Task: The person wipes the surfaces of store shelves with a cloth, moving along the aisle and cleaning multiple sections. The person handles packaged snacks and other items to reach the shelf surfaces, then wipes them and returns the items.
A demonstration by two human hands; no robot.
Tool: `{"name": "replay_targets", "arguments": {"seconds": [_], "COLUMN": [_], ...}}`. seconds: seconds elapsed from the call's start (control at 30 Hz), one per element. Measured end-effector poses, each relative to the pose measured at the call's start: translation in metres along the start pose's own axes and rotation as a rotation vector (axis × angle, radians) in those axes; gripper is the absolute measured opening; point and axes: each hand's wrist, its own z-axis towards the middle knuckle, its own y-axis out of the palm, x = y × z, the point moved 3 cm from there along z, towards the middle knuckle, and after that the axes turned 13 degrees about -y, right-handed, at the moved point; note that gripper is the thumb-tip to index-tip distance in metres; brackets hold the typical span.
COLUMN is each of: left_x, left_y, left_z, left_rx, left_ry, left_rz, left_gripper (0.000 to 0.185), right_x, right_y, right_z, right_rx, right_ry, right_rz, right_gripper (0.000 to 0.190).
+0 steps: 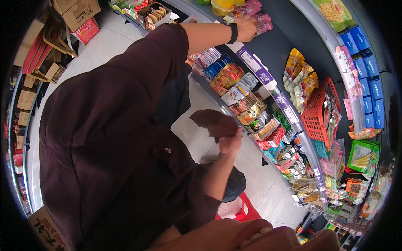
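Observation:
My left hand (247, 29), with a black band at the wrist, reaches to the dark shelf (273, 40). Its fingers curl over pink snack packets (264, 22), their tips partly hidden. My right hand (230, 141) grips a dark maroon cloth (216, 120) at one end, and the rest of it spreads out above the floor. Yellow-lidded tubs (222, 7) stand beside the left hand. Farther along the same shelf are yellow and white snack pouches (300, 78) and a red plastic basket (317, 116) filled with packets.
Purple-and-white price labels (259, 69) line the shelf edge. A lower shelf holds boxed and bagged goods (241, 100). Blue biscuit boxes (366, 72) fill a higher shelf. A red stool (248, 210) is under me. Cardboard boxes (77, 12) and folding chairs (47, 50) stand behind.

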Motion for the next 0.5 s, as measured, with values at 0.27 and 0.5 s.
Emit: {"name": "replay_targets", "arguments": {"seconds": [0.27,0.5], "left_x": [-0.031,-0.037], "left_y": [0.016,0.022], "left_z": [0.018,0.044], "left_rx": [0.006,-0.349], "left_ry": [-0.067,-0.243], "left_rz": [-0.015,0.049], "left_gripper": [0.038,0.034], "right_x": [-0.036,-0.01], "right_y": [0.019,0.029], "right_z": [0.062,0.086], "right_rx": [-0.014,-0.144], "right_ry": [-0.031,-0.028], "right_rz": [-0.111,-0.193], "right_gripper": [0.042,0.037]}}
